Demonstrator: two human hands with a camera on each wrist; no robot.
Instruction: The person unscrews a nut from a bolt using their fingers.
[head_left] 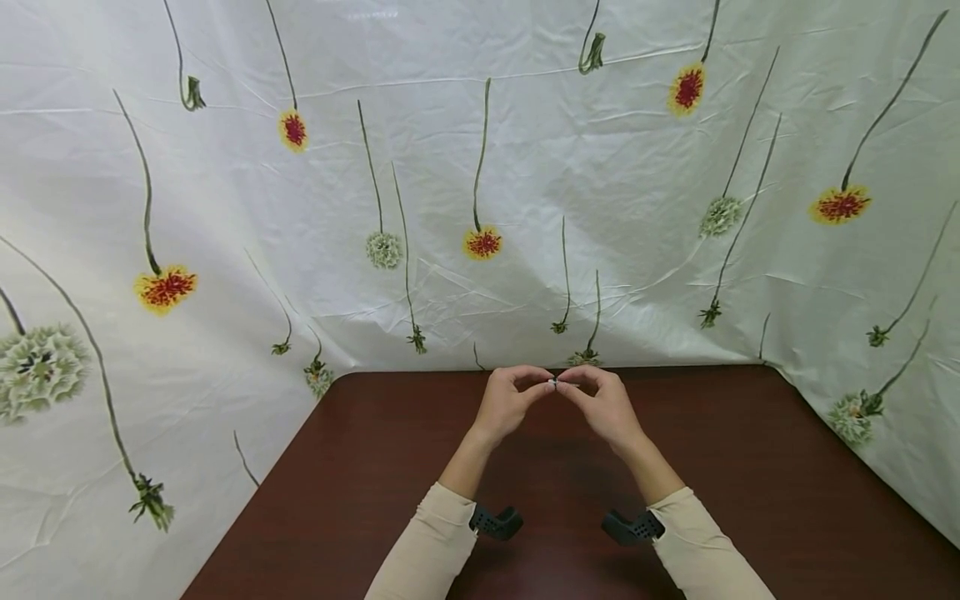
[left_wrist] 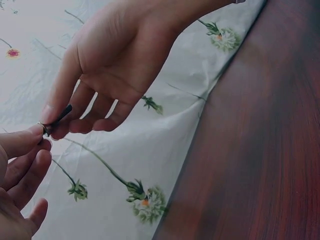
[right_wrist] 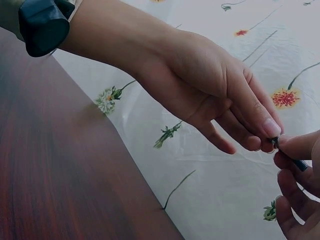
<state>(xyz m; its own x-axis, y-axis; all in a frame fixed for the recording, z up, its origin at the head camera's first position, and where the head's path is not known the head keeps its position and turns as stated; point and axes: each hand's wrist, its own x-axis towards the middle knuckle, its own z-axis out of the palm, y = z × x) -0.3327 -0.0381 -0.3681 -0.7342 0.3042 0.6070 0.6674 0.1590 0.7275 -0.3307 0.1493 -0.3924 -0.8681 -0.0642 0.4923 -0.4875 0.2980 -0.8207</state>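
Note:
Both hands meet fingertip to fingertip near the table's far edge. My right hand [head_left: 611, 408] pinches a short dark bolt [right_wrist: 301, 165], its ridged shaft showing past the thumb in the right wrist view. At the other end of the bolt, my left hand [head_left: 504, 407] pinches a small shiny metal piece [left_wrist: 45, 131] between thumb and forefinger. Fingertips cover most of this piece; I cannot tell whether it is a nut or the bolt's head. The other fingers of both hands are spread loosely below the pinch.
A dark red-brown wooden table [head_left: 360, 500] lies below the hands. Behind it and at the sides hangs a white cloth [head_left: 450, 300] printed with flowers, meeting the table's far edge. Dark straps [head_left: 495, 523] sit at both wrists over cream sleeves [head_left: 431, 542].

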